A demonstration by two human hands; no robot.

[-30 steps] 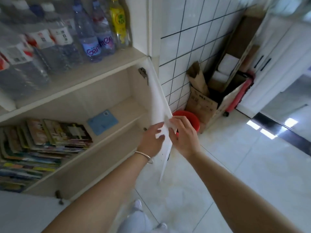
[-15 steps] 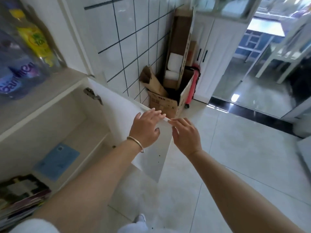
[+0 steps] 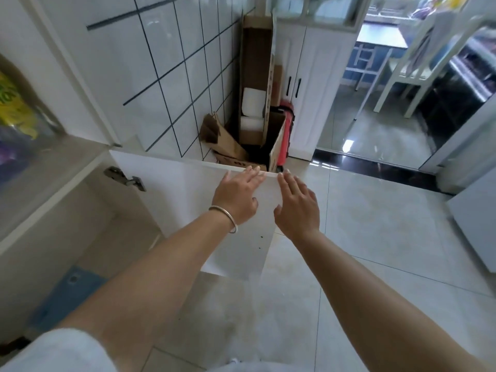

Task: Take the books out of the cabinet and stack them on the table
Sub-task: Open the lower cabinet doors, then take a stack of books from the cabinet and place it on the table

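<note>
The white cabinet door (image 3: 185, 189) stands swung wide open, hinged at the left. My left hand (image 3: 237, 196) lies flat on the door's inner face near its top free corner, fingers straight. My right hand (image 3: 296, 205) is beside it at the door's free edge, fingers straight and spread. Inside the cabinet (image 3: 80, 237) only a blue booklet (image 3: 67, 294) shows on the shelf. The stack of books is out of view to the left.
Cardboard boxes (image 3: 255, 103) and a red case (image 3: 285, 135) stand in the tiled corner behind the door. A white cupboard (image 3: 308, 76) is beyond them. A doorway at right leads to a room with a white chair (image 3: 408, 65). Bottles (image 3: 16, 111) sit on the upper shelf.
The view has swung right, away from the books. The door has opened wider. Both hands went from pinching its corner to lying with straight fingers at its top free corner.
</note>
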